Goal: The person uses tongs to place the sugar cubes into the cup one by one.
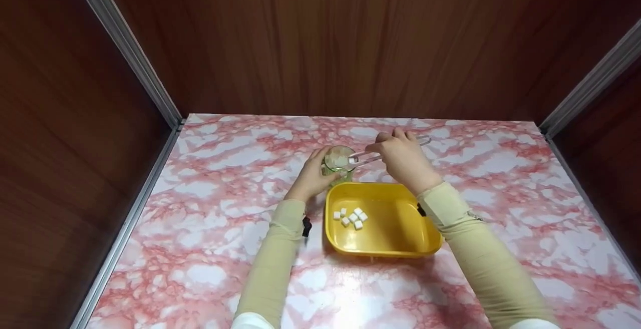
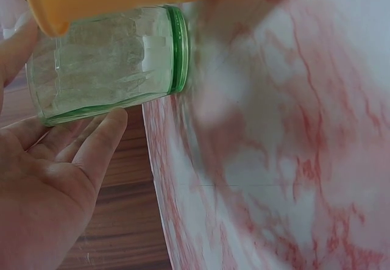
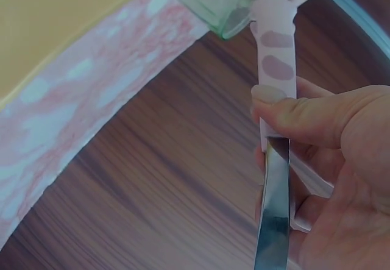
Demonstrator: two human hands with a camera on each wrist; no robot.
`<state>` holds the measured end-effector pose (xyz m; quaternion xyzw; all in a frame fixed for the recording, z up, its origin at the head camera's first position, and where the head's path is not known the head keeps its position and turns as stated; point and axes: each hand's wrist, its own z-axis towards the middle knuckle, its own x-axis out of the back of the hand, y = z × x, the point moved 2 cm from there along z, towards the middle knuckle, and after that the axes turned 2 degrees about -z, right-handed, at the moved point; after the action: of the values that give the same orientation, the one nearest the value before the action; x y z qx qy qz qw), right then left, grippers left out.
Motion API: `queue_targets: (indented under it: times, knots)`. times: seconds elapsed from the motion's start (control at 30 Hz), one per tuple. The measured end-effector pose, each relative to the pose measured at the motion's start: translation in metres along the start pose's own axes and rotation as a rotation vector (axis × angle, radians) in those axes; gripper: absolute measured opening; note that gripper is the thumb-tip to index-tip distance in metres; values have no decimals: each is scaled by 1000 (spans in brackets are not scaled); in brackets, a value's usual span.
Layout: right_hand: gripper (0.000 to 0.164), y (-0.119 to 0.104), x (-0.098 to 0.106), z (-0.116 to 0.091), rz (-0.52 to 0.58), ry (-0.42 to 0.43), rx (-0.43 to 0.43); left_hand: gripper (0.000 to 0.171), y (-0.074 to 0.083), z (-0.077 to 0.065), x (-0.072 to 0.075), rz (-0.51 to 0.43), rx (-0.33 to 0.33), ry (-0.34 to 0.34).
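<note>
Fingers of right hand (image 1: 402, 158) pinch pink-tipped tongs (image 3: 277, 63), white cube (image 1: 353, 159) between tips at rim of green glass tumbler (image 2: 103, 63); left hand (image 1: 313, 176) holds tumbler on worktop (image 1: 215, 229). Best: keep squeeze even, centre cube over mouth, ease tips apart low, brace tumbler.

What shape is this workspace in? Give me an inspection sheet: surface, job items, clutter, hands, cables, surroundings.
Surface: table with a red-and-white marbled pattern.
Job items: yellow tray holding seven white cubes; green-tinted glass upright beyond the tray; tongs with pale, spotted tips near the glass's mouth, apparently gripping another white cube.
Clutter: nothing seen.
Hands: left hand holds the glass; right hand pinches the tongs.
Cables: nothing seen.
Surroundings: dark wood-grain panels at back and sides; grey strips along the corners.
</note>
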<state>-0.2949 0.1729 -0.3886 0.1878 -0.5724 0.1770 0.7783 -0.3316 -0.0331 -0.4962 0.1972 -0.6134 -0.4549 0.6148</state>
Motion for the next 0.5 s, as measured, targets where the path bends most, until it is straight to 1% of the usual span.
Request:
queue_targets:
  times: [0.2, 0.5]
  knots:
    - [43, 1, -4, 1, 10, -15, -13, 76, -1, 0, 0, -4, -9, 4]
    - [41, 1, -7, 0, 3, 1, 1, 75, -2, 0, -1, -5, -3, 3]
